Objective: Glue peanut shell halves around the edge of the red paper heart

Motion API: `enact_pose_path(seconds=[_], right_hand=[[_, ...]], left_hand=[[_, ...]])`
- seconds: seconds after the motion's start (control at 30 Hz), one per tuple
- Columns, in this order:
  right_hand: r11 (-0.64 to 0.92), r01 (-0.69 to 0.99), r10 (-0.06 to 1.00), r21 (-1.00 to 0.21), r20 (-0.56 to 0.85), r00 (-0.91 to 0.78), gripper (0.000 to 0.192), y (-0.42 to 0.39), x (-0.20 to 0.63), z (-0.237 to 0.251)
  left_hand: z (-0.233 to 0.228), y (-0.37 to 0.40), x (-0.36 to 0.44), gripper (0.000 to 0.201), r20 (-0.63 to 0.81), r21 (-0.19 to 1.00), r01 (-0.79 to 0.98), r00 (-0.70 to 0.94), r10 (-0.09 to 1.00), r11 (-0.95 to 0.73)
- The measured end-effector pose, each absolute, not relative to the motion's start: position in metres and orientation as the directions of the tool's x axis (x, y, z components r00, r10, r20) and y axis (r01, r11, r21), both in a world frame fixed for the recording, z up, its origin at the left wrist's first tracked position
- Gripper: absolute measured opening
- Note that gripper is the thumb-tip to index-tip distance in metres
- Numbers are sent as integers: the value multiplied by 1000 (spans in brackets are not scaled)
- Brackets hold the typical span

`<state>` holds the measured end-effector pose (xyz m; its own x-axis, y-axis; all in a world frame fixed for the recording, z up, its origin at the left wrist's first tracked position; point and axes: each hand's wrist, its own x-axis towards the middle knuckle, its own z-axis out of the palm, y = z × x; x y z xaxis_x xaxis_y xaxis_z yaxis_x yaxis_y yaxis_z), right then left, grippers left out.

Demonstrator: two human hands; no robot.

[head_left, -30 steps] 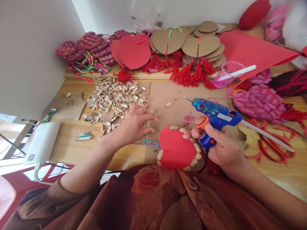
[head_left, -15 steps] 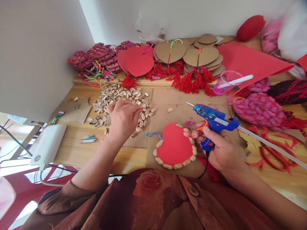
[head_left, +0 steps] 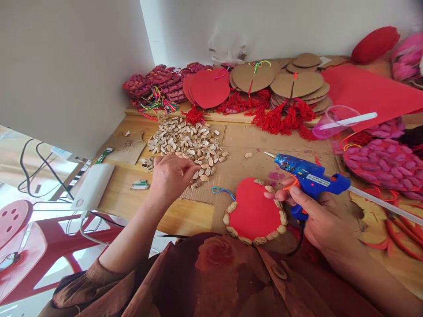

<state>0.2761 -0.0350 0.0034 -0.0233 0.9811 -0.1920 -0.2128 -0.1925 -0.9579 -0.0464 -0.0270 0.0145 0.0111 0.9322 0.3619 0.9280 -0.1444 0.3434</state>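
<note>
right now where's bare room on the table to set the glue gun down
Bare cardboard lies between the peanut shell pile and the glue gun. Bare wood sits left of the left hand. The back edge and right side are crowded.

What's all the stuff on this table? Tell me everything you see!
peanut shells: a big pile, pale tan, on the cardboard mat, left of middle
red heart: one, red, edged with shells, on the mat near the person
glue gun: one, blue with an orange trigger, held above the table
cardboard mat: one, brown, on the wooden table
red hearts: a small stack, red, at the back
cardboard hearts: several stacks, brown, at the back
tassels: many, red, under the cardboard hearts
plastic cup: one, pink, lying on its side at the right
pink shell hearts: a few, pink, far right
left hand: at the shell pile, fingers pinched
right hand: gripping the glue gun
</note>
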Motion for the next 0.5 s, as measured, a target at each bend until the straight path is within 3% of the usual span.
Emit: enact_pose_path(seconds=[0.2, 0.4, 0.5], right_hand=[[-154, -202, 988, -967, -156, -5, 7, -35, 279, 3], [-195, -234, 980, -953, -197, -15, 6, -35, 279, 6], [-187, -269, 982, -945, -189, -19, 6, -35, 278, 7]], left_hand=[[16, -30, -52, 8, 382, 509, 856, -128, 915, -92], [11, -23, -45, 15, 281, 652, 754, -145, 949, -78], [6, -17, -38, 21, 211, 778, 627, -190, 959, -47]])
